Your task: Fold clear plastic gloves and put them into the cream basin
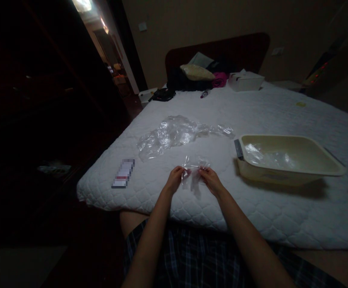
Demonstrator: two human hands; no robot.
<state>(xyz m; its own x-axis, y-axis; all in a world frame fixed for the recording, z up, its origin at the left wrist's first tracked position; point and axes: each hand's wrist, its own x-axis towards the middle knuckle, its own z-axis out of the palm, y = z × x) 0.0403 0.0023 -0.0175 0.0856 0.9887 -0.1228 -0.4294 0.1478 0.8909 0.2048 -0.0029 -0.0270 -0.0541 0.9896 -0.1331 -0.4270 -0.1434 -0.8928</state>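
Observation:
Between my two hands a small clear plastic bag [194,175] is stretched just above the front part of the bed. My left hand [175,178] pinches its left side, and my right hand [211,181] pinches the right side. Beyond them lies a loose heap of crumpled clear plastic bags [174,134], spreading toward the right. A cream plastic basin [284,174] with grey handles stands to the right of my right hand. Inside it are some clear plastic bags [270,157].
The white quilted bed [149,188] bears everything here. A phone-like rectangle [123,174], pixelated, lies at left. Toward the headboard [218,46] are a white box [246,81], a pillow-like cushion [197,73], a black bag [163,95] and a small bottle [204,94].

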